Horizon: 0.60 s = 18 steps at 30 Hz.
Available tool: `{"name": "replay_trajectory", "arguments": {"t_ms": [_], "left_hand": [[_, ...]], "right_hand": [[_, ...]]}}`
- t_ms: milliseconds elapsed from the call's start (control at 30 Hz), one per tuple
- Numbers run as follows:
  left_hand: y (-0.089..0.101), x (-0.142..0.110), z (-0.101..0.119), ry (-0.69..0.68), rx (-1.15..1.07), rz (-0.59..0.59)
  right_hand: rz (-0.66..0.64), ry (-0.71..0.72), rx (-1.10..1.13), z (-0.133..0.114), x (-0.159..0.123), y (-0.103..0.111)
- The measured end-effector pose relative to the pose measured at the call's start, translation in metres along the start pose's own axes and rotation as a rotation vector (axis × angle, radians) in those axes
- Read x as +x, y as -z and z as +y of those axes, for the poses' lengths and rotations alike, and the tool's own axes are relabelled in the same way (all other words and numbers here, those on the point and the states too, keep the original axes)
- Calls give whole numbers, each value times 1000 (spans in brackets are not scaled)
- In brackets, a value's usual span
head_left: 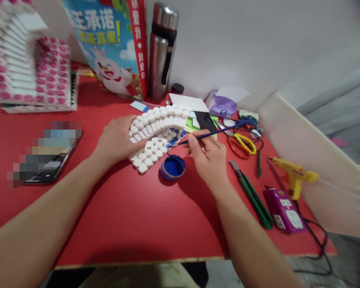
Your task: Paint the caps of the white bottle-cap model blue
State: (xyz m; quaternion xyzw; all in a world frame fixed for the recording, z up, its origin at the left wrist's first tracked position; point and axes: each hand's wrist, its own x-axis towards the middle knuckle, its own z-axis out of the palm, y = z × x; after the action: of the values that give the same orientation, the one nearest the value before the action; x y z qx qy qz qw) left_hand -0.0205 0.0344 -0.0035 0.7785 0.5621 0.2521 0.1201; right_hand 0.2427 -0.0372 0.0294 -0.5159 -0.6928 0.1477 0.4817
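A white craft model (154, 118) with a curved stair and rows of round white discs sits mid-table; several discs on its right part are blue. My left hand (117, 138) grips the model's left side, thumb over the front and fingers behind. Between the thumb and fingers of my right hand (208, 154) is a thin blue paintbrush (213, 133), its handle slanting up to the right. The brush tip is at the blue discs, touching or very near them. Just below stands a small round pot of blue paint (173, 167).
Right of my hand lie a green box cutter (255, 200), orange-yellow scissors (241, 146), a yellow glue gun (294, 174) and a purple power box (283, 210) with cables. A phone (52, 166) lies left. Behind stand a steel thermos (162, 56), a paper bag (111, 44) and a pink-white model (30, 64).
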Motion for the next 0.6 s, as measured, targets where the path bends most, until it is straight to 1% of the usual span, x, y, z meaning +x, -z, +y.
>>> {"name": "replay_trajectory", "arguments": {"t_ms": [67,167,300,500,600], "left_hand": [[0,0,0,7,8,0],[0,0,1,4,10,0],[0,0,1,4,6,3],[0,-1,1,8,-32,19],[-1,0,1,2,-22,17]], "right_hand": [[13,-4,-24,0,0,0],[-9,1,-40,0,0,0],[-13,11,2,-1,0,0],[38,-18,16,-4,-1,-1],[19,-14,27,-3,0,-4]]}}
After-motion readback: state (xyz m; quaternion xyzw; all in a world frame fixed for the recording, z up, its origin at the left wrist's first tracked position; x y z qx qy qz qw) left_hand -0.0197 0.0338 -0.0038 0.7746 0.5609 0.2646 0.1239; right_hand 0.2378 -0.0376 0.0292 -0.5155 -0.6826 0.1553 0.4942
